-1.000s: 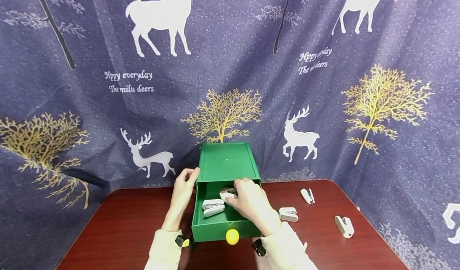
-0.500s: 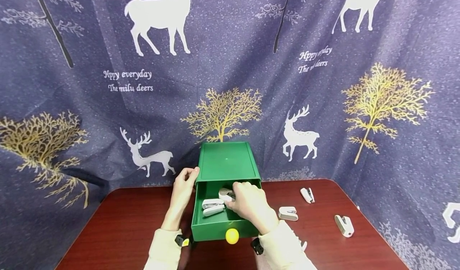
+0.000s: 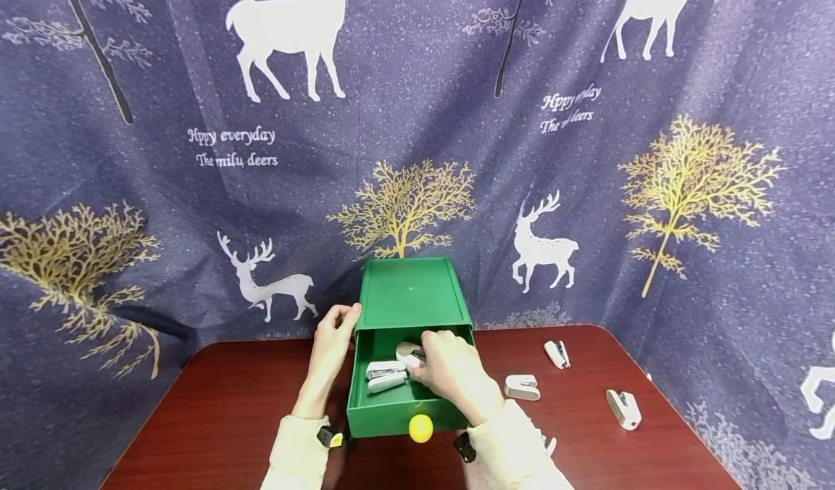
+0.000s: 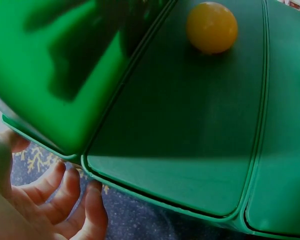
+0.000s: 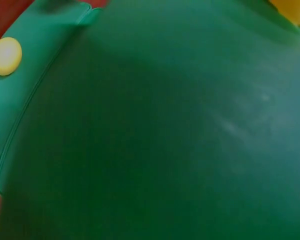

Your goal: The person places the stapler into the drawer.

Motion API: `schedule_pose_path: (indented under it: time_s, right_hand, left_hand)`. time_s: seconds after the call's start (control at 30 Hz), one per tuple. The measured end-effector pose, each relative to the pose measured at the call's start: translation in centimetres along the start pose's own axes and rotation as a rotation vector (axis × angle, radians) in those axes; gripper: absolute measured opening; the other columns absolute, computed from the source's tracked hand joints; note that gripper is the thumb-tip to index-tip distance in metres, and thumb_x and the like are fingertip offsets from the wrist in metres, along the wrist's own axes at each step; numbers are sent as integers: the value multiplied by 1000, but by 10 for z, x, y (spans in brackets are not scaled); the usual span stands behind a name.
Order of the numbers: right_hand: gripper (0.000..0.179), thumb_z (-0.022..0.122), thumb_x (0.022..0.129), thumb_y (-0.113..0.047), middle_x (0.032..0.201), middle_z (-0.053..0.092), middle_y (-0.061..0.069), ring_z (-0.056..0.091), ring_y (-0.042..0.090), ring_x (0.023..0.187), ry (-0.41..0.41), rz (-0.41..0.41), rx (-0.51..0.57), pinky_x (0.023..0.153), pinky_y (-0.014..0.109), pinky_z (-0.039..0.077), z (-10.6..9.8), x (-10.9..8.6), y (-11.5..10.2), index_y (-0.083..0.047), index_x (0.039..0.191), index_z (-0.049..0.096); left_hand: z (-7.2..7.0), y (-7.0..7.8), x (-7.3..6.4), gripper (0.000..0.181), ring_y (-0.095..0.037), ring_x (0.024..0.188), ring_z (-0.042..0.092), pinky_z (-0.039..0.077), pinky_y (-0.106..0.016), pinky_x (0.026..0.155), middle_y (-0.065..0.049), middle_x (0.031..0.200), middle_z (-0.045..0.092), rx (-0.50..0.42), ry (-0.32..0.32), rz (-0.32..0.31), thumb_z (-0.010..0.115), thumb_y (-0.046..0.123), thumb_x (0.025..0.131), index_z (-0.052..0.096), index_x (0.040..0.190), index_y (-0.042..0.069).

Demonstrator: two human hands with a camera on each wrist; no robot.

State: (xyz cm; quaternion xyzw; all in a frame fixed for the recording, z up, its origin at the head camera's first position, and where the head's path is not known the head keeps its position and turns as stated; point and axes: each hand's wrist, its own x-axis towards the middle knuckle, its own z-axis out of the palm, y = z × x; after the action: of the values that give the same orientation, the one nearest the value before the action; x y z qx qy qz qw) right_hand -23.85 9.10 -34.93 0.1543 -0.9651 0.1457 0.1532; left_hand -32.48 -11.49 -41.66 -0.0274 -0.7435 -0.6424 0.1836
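Note:
A green drawer cabinet (image 3: 412, 294) has its top drawer (image 3: 385, 421) pulled out. My right hand (image 3: 450, 365) reaches into that drawer and holds a white stapler (image 3: 407, 352), partly hidden behind the fingers. Beside it, at the drawer's left, lie white staplers (image 3: 387, 381) close together. My left hand (image 3: 334, 336) rests at the cabinet's left front edge, its fingertips touching the side. In the left wrist view, the bent fingers (image 4: 65, 192) are right at the cabinet's edge. Only green plastic and yellow knobs show in the right wrist view, so that hand is out of it.
A yellow ball knob (image 3: 420, 428) sticks out of the drawer front. More white staplers lie on the reddish-brown table (image 3: 228, 417) at the right: one near (image 3: 522, 387), one farther back (image 3: 557, 354), another by the right edge (image 3: 624, 409). A patterned cloth (image 3: 417, 113) hangs behind.
The stapler in my right hand has turned and shifted slightly inside the drawer, and the hand has lowered a little. My left hand has stayed at the cabinet's side.

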Motion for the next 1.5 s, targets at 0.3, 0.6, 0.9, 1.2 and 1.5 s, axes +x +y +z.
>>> schedule_pose_path:
  time_s: [0.3,0.6,0.9,1.2,1.5]
  right_hand:
    - [33,85,73,-29,77,57,6,58,25,71,-7,-37,74,60,40,47,-7,-4,2,-7,80,61]
    - [43,72,86,-44,96,62,9,60,31,91,22,-63,14,69,48,50,-20,-19,-1,-8,110,67]
    - [36,74,85,-35,110,63,7,55,28,105,211,-181,40,80,50,47,-28,-43,16,-11,111,69]
    - [36,74,86,-36,118,61,5,53,27,114,267,-183,122,88,55,45,-34,-75,52,-13,114,69]
    - [28,75,86,-28,113,60,-7,57,16,106,326,-143,156,85,49,46,-27,-104,92,-18,111,68]
  left_hand:
    - [1,2,-1,36,-17,70,55,51,-30,58,-4,80,59,0,-7,-5,62,44,95,64,97,7]
    - [-1,-2,-2,38,-17,69,55,51,-29,59,-5,82,58,12,-2,-3,61,44,96,64,97,7]
    - [-2,-2,-2,37,-17,69,55,51,-30,58,-5,81,57,10,10,-2,62,44,95,64,96,7]
    - [0,1,0,37,-17,67,55,51,-30,57,-5,80,58,1,7,6,61,43,96,64,95,7]
    - [0,0,-1,37,-18,68,55,52,-33,58,-5,81,58,3,4,3,62,44,95,64,94,7]
